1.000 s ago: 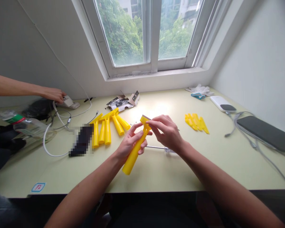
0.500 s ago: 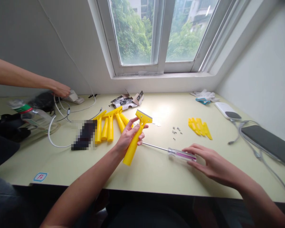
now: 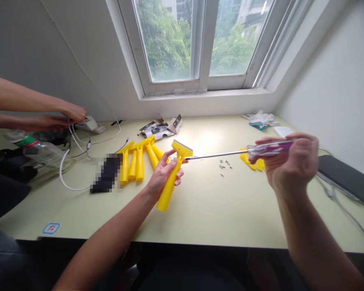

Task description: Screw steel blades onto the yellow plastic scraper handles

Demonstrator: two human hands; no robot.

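My left hand (image 3: 165, 173) is closed around the handle of a yellow scraper (image 3: 170, 187), its wide head with a metal blade edge tilted up and away from me. In my right hand (image 3: 294, 161) is a screwdriver (image 3: 268, 149) with a clear handle marked in purple, raised above the table. Its long shaft points left, the tip close to the scraper's neck; whether they touch I cannot tell. Several small screws (image 3: 225, 163) lie on the table beyond. Yellow plastic pieces (image 3: 251, 161) are partly hidden behind my right hand. More yellow scrapers (image 3: 139, 159) lie left of my left hand.
Torn cardboard packaging (image 3: 162, 127) and white gloves (image 3: 262, 118) lie toward the window. A dark phone-like slab (image 3: 350, 178) and cables are at right. On the left are a plastic bottle (image 3: 39, 151), a blurred-out dark object (image 3: 107, 173) and another person's hands (image 3: 74, 113) at a power strip.
My right hand has picked the screwdriver up from the table and swung its tip to the scraper's head end. A second hand of the other person has come into view at left.
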